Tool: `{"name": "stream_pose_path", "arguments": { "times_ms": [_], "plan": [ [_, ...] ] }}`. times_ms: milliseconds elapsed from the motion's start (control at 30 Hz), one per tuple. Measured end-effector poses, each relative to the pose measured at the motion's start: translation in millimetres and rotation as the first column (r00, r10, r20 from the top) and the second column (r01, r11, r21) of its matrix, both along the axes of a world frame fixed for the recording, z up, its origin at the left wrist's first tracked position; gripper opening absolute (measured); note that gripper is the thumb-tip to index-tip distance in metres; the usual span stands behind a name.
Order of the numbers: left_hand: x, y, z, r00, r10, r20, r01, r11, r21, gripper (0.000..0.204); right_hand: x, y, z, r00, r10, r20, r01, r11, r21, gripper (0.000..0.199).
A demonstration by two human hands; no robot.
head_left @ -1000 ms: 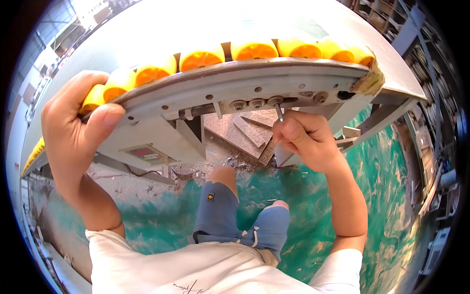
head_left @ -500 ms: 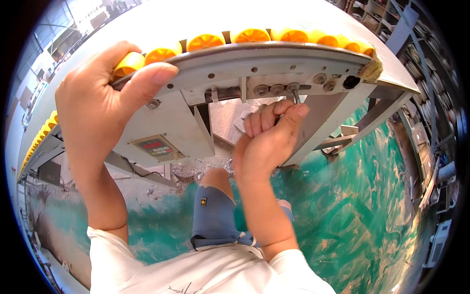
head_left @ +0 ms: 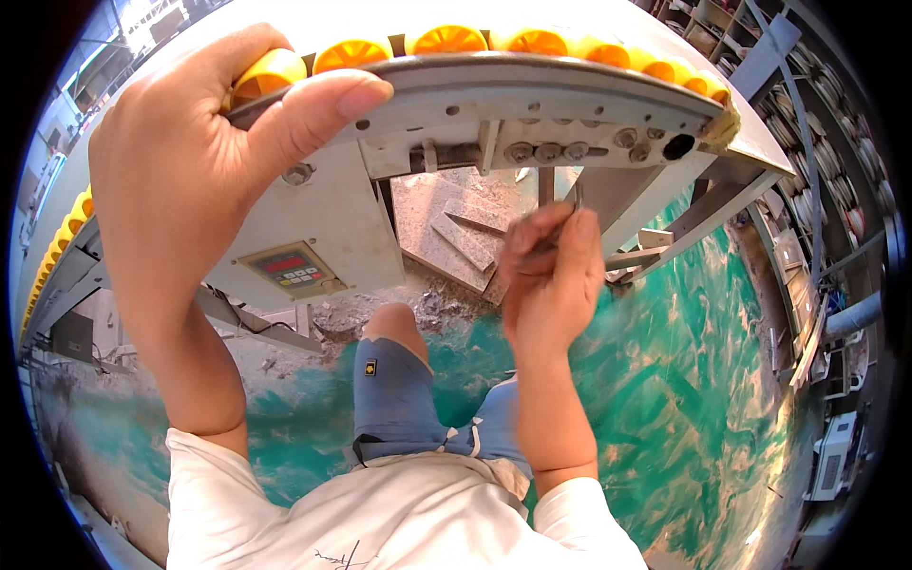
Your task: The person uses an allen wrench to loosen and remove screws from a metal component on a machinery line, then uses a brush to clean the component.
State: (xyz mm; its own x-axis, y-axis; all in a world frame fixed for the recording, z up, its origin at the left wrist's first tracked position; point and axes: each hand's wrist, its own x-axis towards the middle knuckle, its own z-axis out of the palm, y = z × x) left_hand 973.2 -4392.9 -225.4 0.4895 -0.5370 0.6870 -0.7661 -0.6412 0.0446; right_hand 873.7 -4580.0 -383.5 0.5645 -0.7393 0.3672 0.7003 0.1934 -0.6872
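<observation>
Under the grey machine frame [head_left: 532, 95] an open gap runs from 12 to 3 o'clock of the right hand [head_left: 551, 275], bounded by a row of bolt heads [head_left: 546, 150] above and a slanted brace [head_left: 708, 204] at 3 o'clock. At 9 o'clock the control box [head_left: 313, 247] blocks passage. The left hand [head_left: 190, 161] covers the frame's edge beside the yellow rollers [head_left: 446, 40].

Green floor [head_left: 684, 380]; rubble [head_left: 380, 318], boards [head_left: 456, 237] on it.
</observation>
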Motion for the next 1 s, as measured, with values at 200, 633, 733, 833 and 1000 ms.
{"name": "stream_pose_path", "arguments": {
  "times_ms": [200,633,733,833,1000],
  "plan": [
    [10.8,-2.3,-9.6,0.998,0.026,0.049,-0.025,1.0,-0.012,0.06,-31.6,-87.5,15.8,0.771,-0.637,0.012,0.224,0.253,-0.941,0.028],
    [18.0,11.9,-16.5,0.995,-0.019,-0.098,0.012,0.997,-0.075,0.061,-18.2,-127.8,70.5,0.774,-0.501,0.388,0.02,-0.593,-0.805,0.018],
    [18.7,14.2,-13.2,0.988,-0.059,-0.141,0.049,0.996,-0.07,0.061,-19.9,-125.2,75.1,0.754,-0.515,0.407,-0.022,-0.64,-0.768,0.019],
    [21.9,16.6,-14.1,0.992,-0.068,-0.108,0.063,0.997,-0.05,0.064,-18.2,-127.9,69.3,0.729,-0.502,0.466,0.027,-0.659,-0.752,0.02],
    [26.8,26.8,-17.1,0.998,-0.064,-0.015,0.064,0.997,-0.033,0.07,-19.6,-114.9,88.1,0.699,-0.447,0.559,0.007,-0.777,-0.629,0.017]
  ]
}}
